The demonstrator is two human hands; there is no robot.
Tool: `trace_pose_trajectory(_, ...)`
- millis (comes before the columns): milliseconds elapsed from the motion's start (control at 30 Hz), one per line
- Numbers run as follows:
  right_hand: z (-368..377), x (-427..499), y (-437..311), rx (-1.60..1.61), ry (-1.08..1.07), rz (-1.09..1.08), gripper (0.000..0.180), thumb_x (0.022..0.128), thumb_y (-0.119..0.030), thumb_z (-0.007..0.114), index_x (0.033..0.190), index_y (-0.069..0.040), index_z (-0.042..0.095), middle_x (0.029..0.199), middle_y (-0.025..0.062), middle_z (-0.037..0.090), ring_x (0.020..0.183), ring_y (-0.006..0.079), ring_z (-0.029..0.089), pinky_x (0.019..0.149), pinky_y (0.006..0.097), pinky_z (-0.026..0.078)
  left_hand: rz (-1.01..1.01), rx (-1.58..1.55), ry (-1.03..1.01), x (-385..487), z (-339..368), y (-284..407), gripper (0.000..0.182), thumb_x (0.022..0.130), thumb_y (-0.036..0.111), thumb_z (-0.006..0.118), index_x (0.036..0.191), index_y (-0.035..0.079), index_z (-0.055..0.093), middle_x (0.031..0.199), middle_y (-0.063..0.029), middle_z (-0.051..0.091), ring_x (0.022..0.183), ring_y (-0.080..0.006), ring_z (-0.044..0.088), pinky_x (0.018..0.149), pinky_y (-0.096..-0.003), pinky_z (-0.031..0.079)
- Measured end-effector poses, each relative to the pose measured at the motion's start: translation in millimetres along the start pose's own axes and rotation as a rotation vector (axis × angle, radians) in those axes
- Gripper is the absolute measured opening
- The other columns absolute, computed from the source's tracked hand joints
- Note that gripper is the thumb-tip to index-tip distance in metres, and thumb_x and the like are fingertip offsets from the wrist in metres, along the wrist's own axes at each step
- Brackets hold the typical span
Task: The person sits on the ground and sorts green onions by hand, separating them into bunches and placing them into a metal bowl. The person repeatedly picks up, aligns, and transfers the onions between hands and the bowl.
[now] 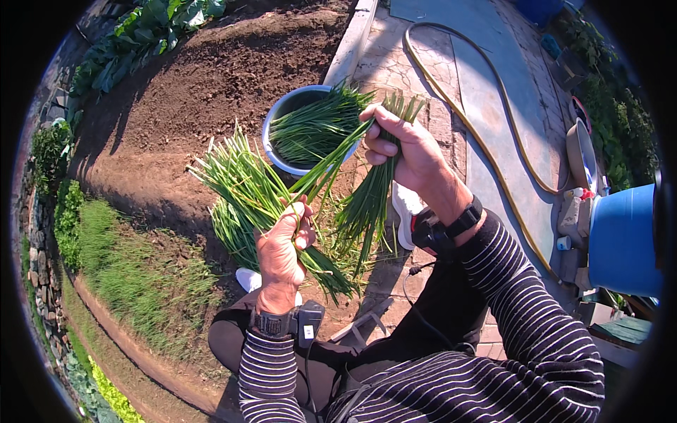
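My left hand (285, 240) is closed around a loose bunch of garlic chives (238, 174), pale stem ends pointing up and left. My right hand (410, 148) grips a tighter bunch of chives (367, 206), its cut ends above the fist and its dark leaf tips hanging down. A few stalks (336, 158) stretch between the two hands. Just beyond them, a round basin (268, 113) with a pale rim holds a heap of dark green chives (317, 129). More chives (232, 238) lie on the ground, partly hidden under the left bunch.
Yellowish leaf scraps (336, 211) litter the ground between my white shoes (404, 214). Bare tilled soil (174, 95) and a grassy green bed (121, 254) lie to the left. A hose (478, 135) loops across the paving at right, near a blue barrel (624, 240).
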State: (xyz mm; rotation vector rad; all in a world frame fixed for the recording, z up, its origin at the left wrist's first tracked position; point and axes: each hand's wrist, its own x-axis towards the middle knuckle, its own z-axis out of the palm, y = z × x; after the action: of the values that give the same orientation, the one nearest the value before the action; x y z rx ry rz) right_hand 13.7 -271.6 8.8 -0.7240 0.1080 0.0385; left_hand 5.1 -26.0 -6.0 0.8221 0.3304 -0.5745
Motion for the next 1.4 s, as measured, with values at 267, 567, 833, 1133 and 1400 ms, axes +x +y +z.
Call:
trace_pose_trajectory(267,2,0,2,-0.024,-0.009,0.021,0.021,0.098,-0.021,0.052,0.107,-0.003,0.058,0.079,-0.0023,0.057,0.055,0.0026,0.039,0.056,0.0222,0.037,0.076,0.064,0.076,3,-4,-4,0.019,0.087,0.003,0.064,0.104,-0.005,0.062,0.085,-0.0085,0.063,0.055,-0.0075,0.049,0.045,-0.0185,0.038)
trace_pose_trajectory(567,-12,8,-12,0.068,0.164,-0.096,0.019,0.095,-0.021,0.059,0.094,-0.002,0.061,0.069,-0.0022,0.051,0.055,0.0054,0.040,0.053,0.0244,0.039,0.086,0.351,-0.028,-5,-2,3,0.010,0.089,0.007,0.060,0.094,-0.001,0.061,0.074,-0.0021,0.056,0.051,-0.0051,0.043,0.047,-0.0188,0.034)
trace_pose_trajectory(833,-14,3,-23,-0.177,0.234,-0.164,0.020,0.093,-0.021,0.062,0.095,-0.001,0.063,0.070,-0.0033,0.050,0.052,0.0028,0.038,0.050,0.0214,0.035,0.060,0.334,-0.362,-30,-4,33,0.034,0.085,0.021,0.067,0.102,-0.007,0.062,0.085,-0.0129,0.064,0.047,-0.0048,0.037,0.048,-0.0201,0.031)
trace_pose_trajectory(1133,20,-5,2,-0.202,0.149,0.005,0.017,0.094,-0.017,0.061,0.092,0.000,0.062,0.065,-0.0034,0.046,0.052,0.0047,0.040,0.048,0.0224,0.036,0.061,0.453,-0.097,2,1,-2,0.030,0.093,0.016,0.060,0.119,0.000,0.059,0.071,0.0056,0.046,0.053,-0.0035,0.032,0.050,-0.0175,0.024)
trace_pose_trajectory(1400,36,-8,17,-0.244,0.122,0.079,0.019,0.095,-0.020,0.059,0.094,0.000,0.061,0.063,-0.0042,0.044,0.050,0.0047,0.036,0.050,0.0230,0.035,0.190,0.404,-0.033,5,9,-12,0.017,0.084,0.002,0.069,0.101,0.001,0.067,0.075,0.0003,0.065,0.050,-0.0011,0.045,0.042,-0.0170,0.030)
